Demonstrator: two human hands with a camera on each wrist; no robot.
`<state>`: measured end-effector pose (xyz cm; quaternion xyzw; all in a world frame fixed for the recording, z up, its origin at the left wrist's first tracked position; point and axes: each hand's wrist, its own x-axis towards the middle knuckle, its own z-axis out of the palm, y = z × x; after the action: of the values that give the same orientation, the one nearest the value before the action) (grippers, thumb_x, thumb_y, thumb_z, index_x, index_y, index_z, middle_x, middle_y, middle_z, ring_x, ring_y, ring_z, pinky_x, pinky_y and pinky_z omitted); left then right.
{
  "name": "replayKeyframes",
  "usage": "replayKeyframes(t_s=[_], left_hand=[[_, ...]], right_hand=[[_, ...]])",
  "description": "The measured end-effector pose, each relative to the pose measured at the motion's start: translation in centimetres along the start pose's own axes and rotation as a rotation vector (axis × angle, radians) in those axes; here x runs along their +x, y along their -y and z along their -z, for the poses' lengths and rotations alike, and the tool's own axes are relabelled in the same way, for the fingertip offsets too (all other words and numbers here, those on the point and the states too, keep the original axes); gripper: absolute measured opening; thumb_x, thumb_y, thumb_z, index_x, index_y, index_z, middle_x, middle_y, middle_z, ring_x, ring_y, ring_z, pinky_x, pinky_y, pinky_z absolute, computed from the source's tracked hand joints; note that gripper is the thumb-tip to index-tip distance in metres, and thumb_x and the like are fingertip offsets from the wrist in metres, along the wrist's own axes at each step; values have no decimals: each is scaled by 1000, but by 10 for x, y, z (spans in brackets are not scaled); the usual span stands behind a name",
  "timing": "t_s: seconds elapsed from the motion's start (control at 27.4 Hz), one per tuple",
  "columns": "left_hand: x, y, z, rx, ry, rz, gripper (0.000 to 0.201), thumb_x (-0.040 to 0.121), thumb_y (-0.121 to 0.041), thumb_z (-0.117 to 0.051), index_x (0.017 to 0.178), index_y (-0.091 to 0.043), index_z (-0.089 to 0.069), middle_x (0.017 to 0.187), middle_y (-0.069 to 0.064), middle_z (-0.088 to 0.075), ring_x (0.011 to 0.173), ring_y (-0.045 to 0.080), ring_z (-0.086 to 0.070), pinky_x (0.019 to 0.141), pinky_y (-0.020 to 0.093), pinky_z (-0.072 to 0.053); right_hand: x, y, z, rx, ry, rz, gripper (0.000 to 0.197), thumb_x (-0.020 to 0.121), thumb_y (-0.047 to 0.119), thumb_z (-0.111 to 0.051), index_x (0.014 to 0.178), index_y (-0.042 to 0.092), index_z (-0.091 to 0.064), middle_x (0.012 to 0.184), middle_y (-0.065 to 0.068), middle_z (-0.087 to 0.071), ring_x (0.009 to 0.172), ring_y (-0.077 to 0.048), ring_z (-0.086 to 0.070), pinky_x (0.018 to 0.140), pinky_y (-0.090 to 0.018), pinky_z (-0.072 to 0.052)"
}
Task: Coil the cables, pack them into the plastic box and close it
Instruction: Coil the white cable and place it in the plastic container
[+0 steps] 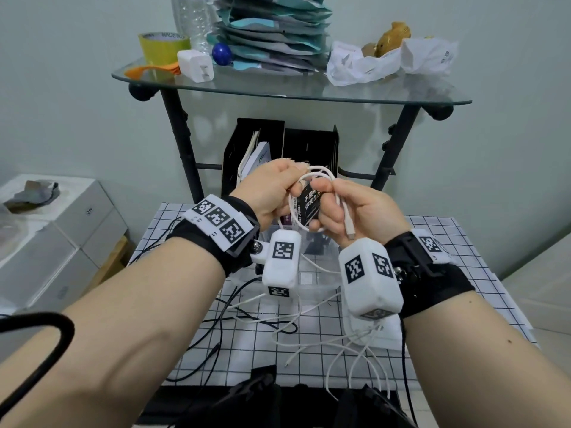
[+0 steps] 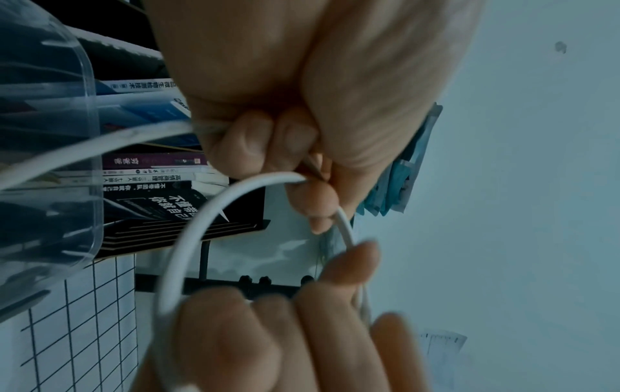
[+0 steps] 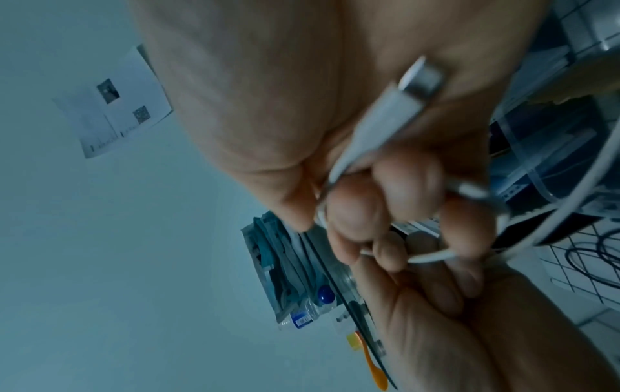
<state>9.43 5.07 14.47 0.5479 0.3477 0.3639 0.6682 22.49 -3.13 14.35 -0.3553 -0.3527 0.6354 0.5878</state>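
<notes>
Both hands are raised above the table with a white cable (image 1: pixel 321 176) coiled in loops between them. My left hand (image 1: pixel 278 183) pinches the loops from the left, its fingers (image 2: pixel 255 148) curled round the cord (image 2: pixel 188 252). My right hand (image 1: pixel 336 205) grips the coil from the right, and the cable's metal-tipped plug (image 1: pixel 350 234) sticks out below the palm, also seen close up in the right wrist view (image 3: pixel 419 79). The clear plastic box (image 1: pixel 312 284) stands open on the table under the hands. More loose white cables (image 1: pixel 309 322) and black cables (image 1: pixel 222 329) lie in front of it.
The checked table (image 1: pixel 457 242) carries a pale flat lid-like piece (image 1: pixel 383 335) under my right wrist. Behind it stand a black file holder with books (image 1: pixel 278 149) and a glass shelf (image 1: pixel 278 88) with tape, a charger and stacked packets. White boxes (image 1: pixel 61 242) sit at the left.
</notes>
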Motion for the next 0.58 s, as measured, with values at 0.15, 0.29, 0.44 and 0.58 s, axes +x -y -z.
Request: replayKeyframes(t_s=[0.15,0.29,0.44,0.58], left_hand=[[-6,0,-6,19,38,24,23,97,-24,-50,76,-18,-54,49,-4,-44,39,10,-34,42,21,-26],[-5,2,-4,-23,118,8,33,98,-34,-47,69,-18,-53,48,-5,-42,48,17,-30,50,30,-21],[-5,3,-7,-4,123,-17,32,99,-32,-45,74,-15,-54,48,-5,-41,40,10,-28,45,27,-19],[-6,9,-5,-36,135,19,29,101,-26,-42,91,-11,-65,47,-6,-50,43,9,-32,50,26,-24]], right_hand=[[-1,0,-5,3,91,-55,43,98,37,-33,89,3,-56,40,1,-29,31,-11,-27,52,-31,-45],[-1,-1,-7,88,28,3,37,101,31,-32,84,6,-53,41,3,-31,31,-10,-27,45,-26,-43],[0,-4,-4,164,-12,29,35,103,30,-32,82,10,-51,40,5,-31,26,-6,-24,35,-18,-28],[2,7,1,388,31,65,41,98,37,-30,76,11,-51,39,3,-30,26,-9,-26,36,-18,-21]])
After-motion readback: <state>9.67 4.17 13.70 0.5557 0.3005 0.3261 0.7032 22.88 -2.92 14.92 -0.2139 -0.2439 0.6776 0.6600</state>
